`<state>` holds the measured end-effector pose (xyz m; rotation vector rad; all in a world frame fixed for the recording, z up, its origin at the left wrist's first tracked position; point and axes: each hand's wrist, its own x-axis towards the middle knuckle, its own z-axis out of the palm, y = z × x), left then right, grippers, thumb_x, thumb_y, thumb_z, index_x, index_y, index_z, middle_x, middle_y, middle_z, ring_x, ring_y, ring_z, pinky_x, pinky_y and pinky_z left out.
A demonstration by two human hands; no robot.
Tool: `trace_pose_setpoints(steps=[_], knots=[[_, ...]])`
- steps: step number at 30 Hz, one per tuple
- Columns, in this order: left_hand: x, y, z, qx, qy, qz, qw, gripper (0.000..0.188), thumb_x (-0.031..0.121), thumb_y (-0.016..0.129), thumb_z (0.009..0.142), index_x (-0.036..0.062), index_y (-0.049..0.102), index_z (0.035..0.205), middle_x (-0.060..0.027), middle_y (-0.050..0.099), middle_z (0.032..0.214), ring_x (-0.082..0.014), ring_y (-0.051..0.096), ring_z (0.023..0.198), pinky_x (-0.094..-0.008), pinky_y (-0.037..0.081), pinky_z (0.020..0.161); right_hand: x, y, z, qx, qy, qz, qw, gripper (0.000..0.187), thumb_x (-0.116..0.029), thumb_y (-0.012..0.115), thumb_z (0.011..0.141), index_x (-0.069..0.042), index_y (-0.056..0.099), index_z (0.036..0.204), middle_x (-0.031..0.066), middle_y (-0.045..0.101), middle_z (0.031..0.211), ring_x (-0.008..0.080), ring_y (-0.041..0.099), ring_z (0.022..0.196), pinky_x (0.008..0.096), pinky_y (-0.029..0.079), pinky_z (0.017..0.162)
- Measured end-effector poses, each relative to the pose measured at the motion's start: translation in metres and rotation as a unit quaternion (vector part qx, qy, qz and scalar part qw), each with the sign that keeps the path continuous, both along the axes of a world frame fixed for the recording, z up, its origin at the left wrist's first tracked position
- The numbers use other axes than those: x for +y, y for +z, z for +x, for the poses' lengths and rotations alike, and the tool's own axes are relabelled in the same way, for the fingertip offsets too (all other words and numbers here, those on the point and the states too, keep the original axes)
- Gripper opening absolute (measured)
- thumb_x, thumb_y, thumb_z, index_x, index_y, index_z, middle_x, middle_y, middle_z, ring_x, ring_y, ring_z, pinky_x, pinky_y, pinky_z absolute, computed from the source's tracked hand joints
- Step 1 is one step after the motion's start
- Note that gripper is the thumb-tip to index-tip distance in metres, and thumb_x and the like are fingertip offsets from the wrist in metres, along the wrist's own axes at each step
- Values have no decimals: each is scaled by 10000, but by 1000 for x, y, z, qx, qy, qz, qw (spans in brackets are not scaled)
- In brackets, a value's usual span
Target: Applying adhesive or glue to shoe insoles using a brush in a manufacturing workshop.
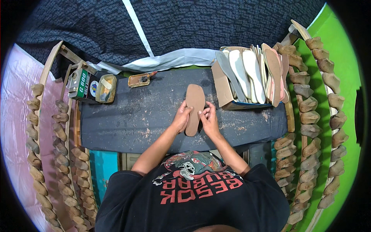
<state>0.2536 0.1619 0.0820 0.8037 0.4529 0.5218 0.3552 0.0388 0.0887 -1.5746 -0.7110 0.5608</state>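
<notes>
A brown shoe insole (195, 101) is held between my two hands above the dark-covered table, its wide end pointing away from me. My left hand (181, 117) grips its left edge, with the thumb lying on the top face. On the other edge, my right hand (209, 119) pinches the insole at its narrow middle, thumb on top and the other fingers curled. The undersides of the fingers are partly hidden behind the insole.
A cardboard box (224, 88) packed with upright insoles stands at the table's right. At the left are a green-and-black can (83, 84), a cut-open container (106, 89) and a shallow tray (138, 80) with a brush. Racks of wooden shoe lasts (309, 104) flank both sides.
</notes>
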Motion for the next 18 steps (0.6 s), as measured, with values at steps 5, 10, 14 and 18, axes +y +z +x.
trace_pose_setpoints(steps=[5, 10, 14, 18], knots=[[-21, -6, -19, 46, -40, -8, 998, 569, 37, 588, 984, 76, 383, 1513, -110, 590, 1379, -211, 592, 1259, -378, 487, 1068, -10, -24, -1, 2, 44, -62, 997, 715, -23, 677, 956, 7, 316, 1572, -15, 510, 791, 71, 501, 698, 238, 455, 646], [-28, -16, -39, 101, -59, 13, 993, 610, 43, 599, 991, 117, 345, 1540, -119, 590, 1362, -231, 658, 1147, -436, 596, 915, -14, -28, -11, 64, 83, -74, 992, 653, -38, 659, 974, 13, 349, 1546, -27, 514, 688, 63, 503, 594, 237, 450, 541], [-25, -28, -59, 81, -34, -10, 996, 577, 121, 558, 1026, 133, 323, 1553, -130, 593, 1349, -262, 668, 1129, -494, 616, 872, -6, -26, -18, 122, 110, -71, 984, 558, -67, 602, 1016, -17, 389, 1530, -23, 534, 702, 57, 508, 608, 229, 438, 542], [-22, -19, -77, 63, -30, -88, 994, 540, 376, 436, 1066, 147, 334, 1544, -142, 599, 1329, -294, 681, 1104, -495, 628, 839, 11, -28, -14, 116, 166, -96, 975, 471, -117, 571, 1044, -33, 462, 1494, -20, 587, 733, 57, 535, 639, 236, 440, 545]])
